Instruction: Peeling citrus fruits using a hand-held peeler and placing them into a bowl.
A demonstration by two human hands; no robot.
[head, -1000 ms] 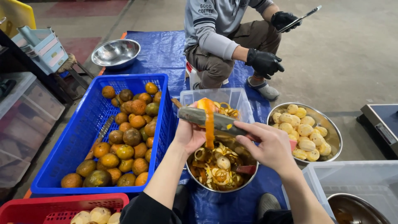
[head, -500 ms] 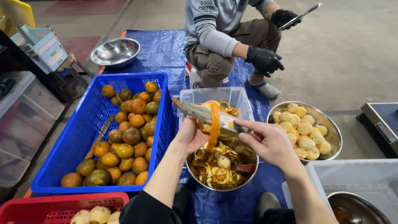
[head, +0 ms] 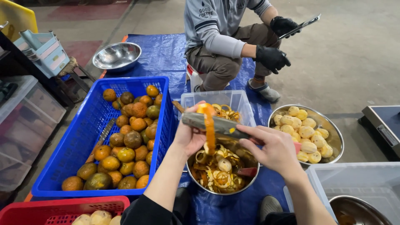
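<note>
My left hand [head: 189, 135] grips a partly peeled orange [head: 205, 109] from below. My right hand [head: 271, 148] holds a long flat knife [head: 214, 125], whose blade lies across the orange. A strip of orange peel [head: 209, 139] hangs from the cut, down over a steel bowl [head: 216, 192] that is full of curled peels. Both hands are above this bowl, between the blue crate and the bowl of peeled fruit.
A blue crate [head: 166, 108] of unpeeled oranges [head: 129, 141] is on the left, with a red crate [head: 62, 206] in front. On the right are a steel bowl of peeled fruit [head: 333, 129] and a clear bin [head: 358, 179]. A person in black gloves [head: 271, 58] sits beyond a clear tub [head: 233, 100]. An empty steel bowl [head: 116, 56] lies far left.
The orange has turned slightly against the blade and the hanging peel strip has swung a little. The seated person has barely moved.
</note>
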